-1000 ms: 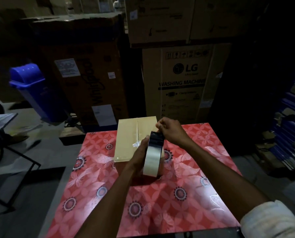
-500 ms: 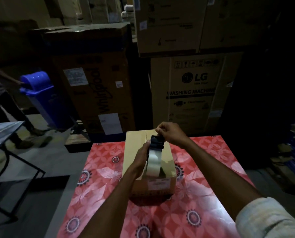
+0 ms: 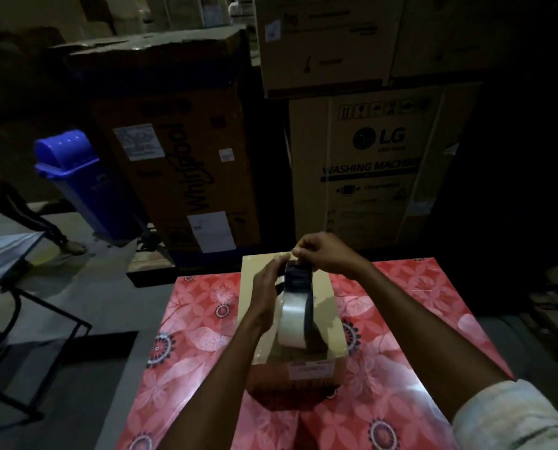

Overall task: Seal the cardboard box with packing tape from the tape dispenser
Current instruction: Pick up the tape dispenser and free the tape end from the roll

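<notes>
I see a small cardboard box (image 3: 327, 306) standing near the far edge of a table covered in a red floral cloth (image 3: 206, 352). Above the box top, a tape dispenser (image 3: 295, 306) with a pale roll of tape stands on edge. My left hand (image 3: 266, 298) is wrapped around the dispenser's left side, gripping it. My right hand (image 3: 324, 254) is closed in a pinch at the dispenser's far top end, by the box's far edge; the dim light hides what it pinches. Behind the table stand large appliance cartons (image 3: 378, 164), and a blue bin (image 3: 76, 177) sits off to the left.
</notes>
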A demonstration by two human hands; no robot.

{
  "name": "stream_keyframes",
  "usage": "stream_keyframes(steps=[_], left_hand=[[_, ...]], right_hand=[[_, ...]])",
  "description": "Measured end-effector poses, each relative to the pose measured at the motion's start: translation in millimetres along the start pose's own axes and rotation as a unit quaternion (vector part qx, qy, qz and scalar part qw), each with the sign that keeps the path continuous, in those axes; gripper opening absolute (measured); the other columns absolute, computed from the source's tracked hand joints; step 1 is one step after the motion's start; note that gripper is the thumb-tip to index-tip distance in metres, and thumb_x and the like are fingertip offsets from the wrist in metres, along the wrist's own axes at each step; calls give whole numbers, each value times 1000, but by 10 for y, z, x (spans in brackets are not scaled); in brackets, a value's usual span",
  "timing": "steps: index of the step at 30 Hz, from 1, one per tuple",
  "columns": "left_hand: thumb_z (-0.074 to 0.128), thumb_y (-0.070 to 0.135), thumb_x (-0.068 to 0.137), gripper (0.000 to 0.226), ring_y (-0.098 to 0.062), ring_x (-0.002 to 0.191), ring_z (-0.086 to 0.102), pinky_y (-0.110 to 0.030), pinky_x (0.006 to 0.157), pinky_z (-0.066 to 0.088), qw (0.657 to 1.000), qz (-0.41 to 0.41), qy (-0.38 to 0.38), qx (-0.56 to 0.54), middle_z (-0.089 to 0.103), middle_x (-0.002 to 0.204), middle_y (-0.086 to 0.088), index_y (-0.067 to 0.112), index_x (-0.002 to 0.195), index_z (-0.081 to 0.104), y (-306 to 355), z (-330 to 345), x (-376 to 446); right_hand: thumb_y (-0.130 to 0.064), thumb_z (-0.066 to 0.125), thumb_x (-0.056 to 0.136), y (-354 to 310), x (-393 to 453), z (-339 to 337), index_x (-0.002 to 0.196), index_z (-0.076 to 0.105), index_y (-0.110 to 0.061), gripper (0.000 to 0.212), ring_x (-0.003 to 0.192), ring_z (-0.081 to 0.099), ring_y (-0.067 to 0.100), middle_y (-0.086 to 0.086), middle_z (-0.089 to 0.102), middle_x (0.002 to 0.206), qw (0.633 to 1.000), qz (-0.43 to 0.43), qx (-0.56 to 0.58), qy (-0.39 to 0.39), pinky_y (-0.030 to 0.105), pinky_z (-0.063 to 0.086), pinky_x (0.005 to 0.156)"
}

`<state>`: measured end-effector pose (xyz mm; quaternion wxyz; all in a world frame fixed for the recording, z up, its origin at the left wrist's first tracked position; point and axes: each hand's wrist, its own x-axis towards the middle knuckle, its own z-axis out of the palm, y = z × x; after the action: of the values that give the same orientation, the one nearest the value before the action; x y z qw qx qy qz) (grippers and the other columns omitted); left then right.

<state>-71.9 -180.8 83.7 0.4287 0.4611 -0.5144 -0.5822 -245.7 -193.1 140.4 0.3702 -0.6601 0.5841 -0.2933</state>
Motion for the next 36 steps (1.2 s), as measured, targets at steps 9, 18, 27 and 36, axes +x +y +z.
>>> stream_keyframes(steps=[9,18,27,36], left_hand=[[68,17,96,28,-12,107,71,-26,81,59,986,120,-88,78,77,114,-1,15,124,72,57,-246,259],[65,13,98,21,-13,88,74,-21,69,55,984,124,-97,79,78,99,-9,5,116,74,134,-227,328],[62,18,100,19,-15,90,74,-19,69,55,989,101,-90,61,77,97,-13,4,107,73,182,-156,314],[62,23,100,19,-21,98,72,-43,85,57,992,75,-72,68,76,100,-7,10,106,74,188,-154,338]], right_hand=[[-21,73,93,-100,158,-146,99,74,-6,16,79,75,18,10,76,89,999,29,-33,-25,25,61,68],[-8,75,90,-175,310,-340,101,77,0,14,77,76,16,10,79,86,994,71,5,-79,23,59,67],[-30,75,86,140,153,-298,123,70,-9,43,110,72,23,9,76,115,956,62,287,0,38,56,96],[-28,73,93,278,-160,198,107,76,-19,17,97,73,12,-1,78,101,971,21,195,136,27,56,78]])
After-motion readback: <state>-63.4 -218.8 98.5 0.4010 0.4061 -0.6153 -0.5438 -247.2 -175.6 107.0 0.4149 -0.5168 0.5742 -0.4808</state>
